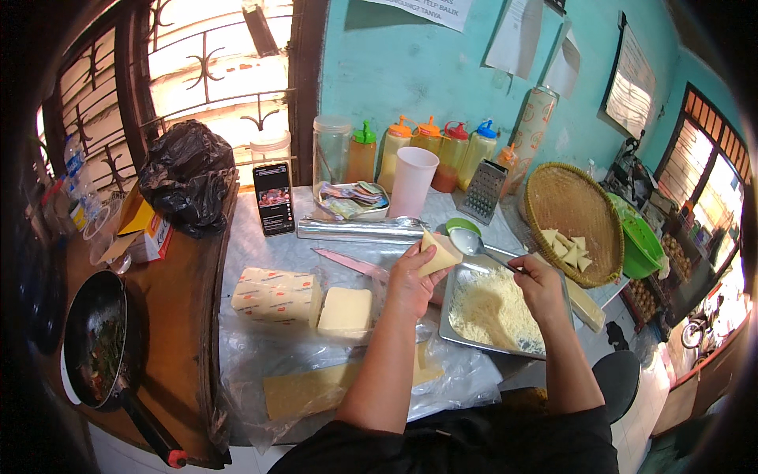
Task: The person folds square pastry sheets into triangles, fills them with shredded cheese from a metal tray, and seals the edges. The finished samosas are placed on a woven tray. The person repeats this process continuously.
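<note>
My left hand point(412, 272) grips a pale sheet of dough folded into a cone-like pocket point(442, 254) and holds it up at the table's middle. My right hand point(542, 291) is closed on the handle of a metal spoon point(468, 242), whose bowl is beside the pocket's top. Beneath the spoon, a metal tray point(447, 325) holds a heap of pale grated shreds point(489, 304). Behind the spoon is a small green dish point(461, 225). Several folded triangles point(567, 250) lie in a round woven basket point(570, 197) to the right.
Left of my arm are a printed-wrap block point(275, 295), a pale square block point(345, 310), a pink knife point(351, 261) and dough strips point(312, 389) on plastic. Behind stand a phone point(273, 199), foil roll point(359, 228), pink cup point(414, 182), grater point(483, 192) and sauce bottles.
</note>
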